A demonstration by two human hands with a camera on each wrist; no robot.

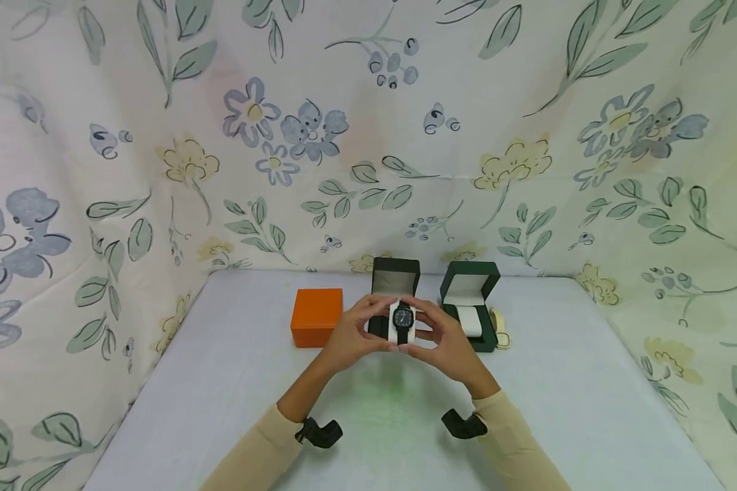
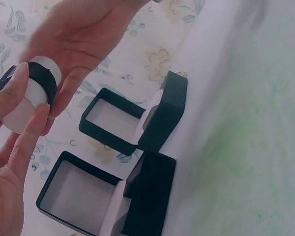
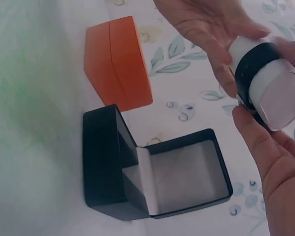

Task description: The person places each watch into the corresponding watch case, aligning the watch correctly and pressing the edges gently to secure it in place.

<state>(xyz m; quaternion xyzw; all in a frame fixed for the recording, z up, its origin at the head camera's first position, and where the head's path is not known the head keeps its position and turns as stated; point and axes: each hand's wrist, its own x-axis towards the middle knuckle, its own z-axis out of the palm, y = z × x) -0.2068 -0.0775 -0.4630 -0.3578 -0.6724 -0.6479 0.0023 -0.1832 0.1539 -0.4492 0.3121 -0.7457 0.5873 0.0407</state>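
Observation:
Between both hands a watch (image 1: 403,318) with a black strap and dark face is held up, wrapped around a white cushion (image 3: 279,98). My left hand (image 1: 355,334) grips it from the left, thumb and fingers at its lower and upper ends. From the right, my right hand (image 1: 447,343) grips it the same way. In the left wrist view, fingertips press the strap (image 2: 43,81) and the cushion. Just behind the hands stands an open black watch box (image 1: 396,278), its inside partly hidden in the head view; the right wrist view shows its pale lid lining.
An orange box (image 1: 316,318) sits closed at the left. To the right stands an open dark green watch box (image 1: 470,279) holding a white cushion (image 1: 469,321). A yellow-gold strapped item (image 1: 499,329), perhaps a watch, lies against its right side. Floral cloth (image 1: 356,136) hangs behind the white table (image 1: 233,382).

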